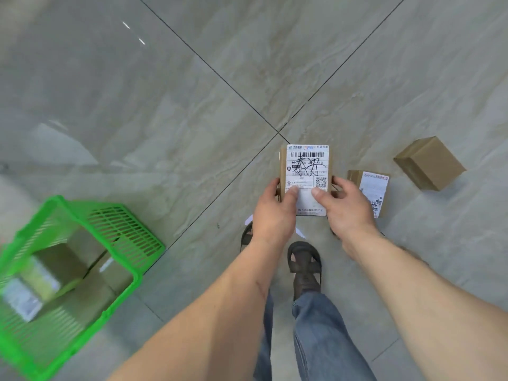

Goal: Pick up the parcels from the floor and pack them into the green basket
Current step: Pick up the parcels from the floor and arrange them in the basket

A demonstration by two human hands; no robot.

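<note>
A small cardboard parcel (306,166) with a white shipping label and black handwriting is held above the floor in front of me. My left hand (273,213) grips its left side and my right hand (345,207) its right side, thumbs on the label. Two more parcels lie on the floor to the right: a labelled one (371,189) just behind my right hand, and a plain brown box (430,163) farther right. The green basket (121,224) stands on the floor at lower left. It holds parcels (52,273), blurred.
The floor is grey glossy tile (192,119) with dark grout lines crossing near the held parcel. My feet in dark sandals (303,259) and jeans legs are below the hands.
</note>
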